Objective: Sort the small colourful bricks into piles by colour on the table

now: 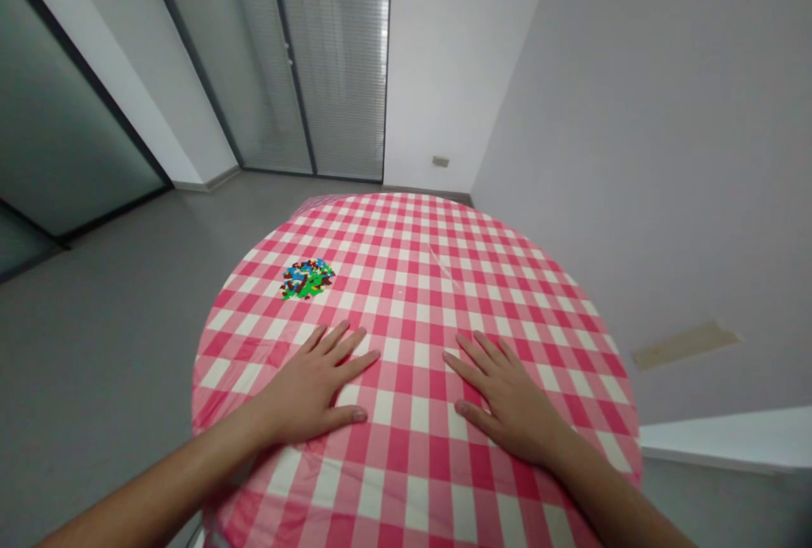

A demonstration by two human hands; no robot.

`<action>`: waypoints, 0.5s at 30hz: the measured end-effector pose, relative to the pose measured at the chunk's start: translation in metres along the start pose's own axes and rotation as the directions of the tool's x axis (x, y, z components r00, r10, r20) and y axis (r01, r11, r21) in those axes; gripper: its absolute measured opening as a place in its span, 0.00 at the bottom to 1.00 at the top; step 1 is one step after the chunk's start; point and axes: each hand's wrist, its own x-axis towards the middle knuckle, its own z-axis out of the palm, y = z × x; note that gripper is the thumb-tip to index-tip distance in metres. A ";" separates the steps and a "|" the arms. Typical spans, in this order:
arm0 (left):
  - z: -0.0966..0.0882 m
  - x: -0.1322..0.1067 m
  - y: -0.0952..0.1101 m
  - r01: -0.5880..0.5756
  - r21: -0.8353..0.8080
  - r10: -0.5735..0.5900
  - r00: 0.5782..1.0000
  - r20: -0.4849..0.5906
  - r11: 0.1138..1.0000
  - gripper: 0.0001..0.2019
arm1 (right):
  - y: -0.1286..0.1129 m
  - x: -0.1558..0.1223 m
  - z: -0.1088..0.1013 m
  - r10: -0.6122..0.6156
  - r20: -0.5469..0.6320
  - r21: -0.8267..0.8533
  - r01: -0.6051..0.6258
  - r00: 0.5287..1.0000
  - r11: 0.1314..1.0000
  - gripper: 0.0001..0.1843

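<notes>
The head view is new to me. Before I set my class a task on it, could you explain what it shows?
There is no machine here, just a bare-handed person. The one picture comes from a camera worn on that person's head, looking forward and down. The left hand and right hand lie palm down, fingers spread, on a checked cloth. Beyond the left hand lies a cluster of small pieces, mostly green, blue and brown; they are too small to name. Neither hand appears to hold anything.
</notes>
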 end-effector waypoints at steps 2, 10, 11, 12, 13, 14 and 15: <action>0.000 0.000 0.000 -0.002 0.005 0.002 1.000 -0.006 1.000 0.37 | 0.000 0.000 0.000 -0.001 0.002 -0.004 0.001 1.000 1.000 0.33; 0.001 -0.001 0.001 0.008 0.002 -0.008 1.000 -0.016 1.000 0.37 | 0.000 -0.001 0.002 -0.020 -0.020 -0.017 0.019 1.000 1.000 0.33; 0.001 -0.001 0.001 0.008 0.003 -0.008 1.000 -0.017 1.000 0.37 | 0.000 -0.001 0.002 -0.020 -0.019 -0.020 0.020 1.000 1.000 0.33; 0.001 -0.001 0.001 0.007 0.004 -0.007 1.000 -0.016 1.000 0.37 | 0.000 -0.001 0.002 -0.020 -0.016 -0.022 0.020 1.000 1.000 0.33; 0.001 -0.001 0.000 0.007 0.007 -0.007 1.000 -0.015 1.000 0.37 | 0.000 -0.001 0.002 -0.020 -0.013 -0.024 0.020 1.000 1.000 0.33; 0.001 -0.001 0.000 0.007 0.009 -0.007 1.000 -0.013 1.000 0.37 | 0.000 -0.001 0.002 -0.020 -0.011 -0.025 0.019 1.000 0.999 0.33; 0.001 -0.001 0.000 0.007 0.012 -0.006 1.000 -0.011 1.000 0.37 | 0.000 -0.001 0.001 -0.019 -0.009 -0.026 0.019 1.000 0.999 0.33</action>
